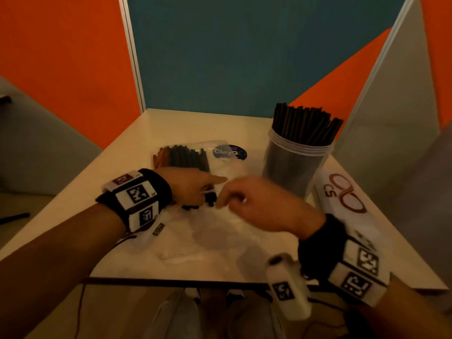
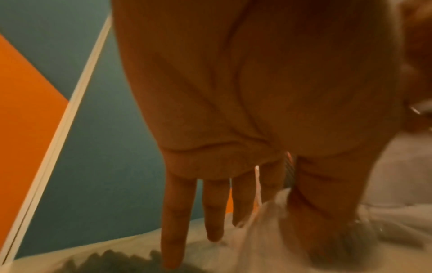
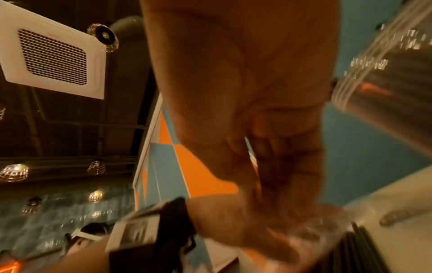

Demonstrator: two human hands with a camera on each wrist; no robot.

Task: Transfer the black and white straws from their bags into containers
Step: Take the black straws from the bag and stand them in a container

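A clear plastic bag [image 1: 208,231] lies crumpled on the white table [image 1: 151,133] in front of me. At its far end dark straw ends [image 1: 210,200] show between my two hands. My left hand [image 1: 195,187] pinches the bag's plastic [image 2: 266,214] between thumb and index finger, its other fingers [image 2: 177,221] straight. My right hand [image 1: 227,199] meets it from the right with curled fingers [image 3: 287,184] on the same bag, black straws [image 3: 350,247] just beyond. A clear container [image 1: 296,165] at back right stands packed with upright black straws [image 1: 305,121].
A second clear bag of black straws [image 1: 183,156] with a dark round label [image 1: 230,152] lies behind my left hand. A long white packet with a red logo [image 1: 342,194] lies along the right edge. Orange and teal partition walls close in the table.
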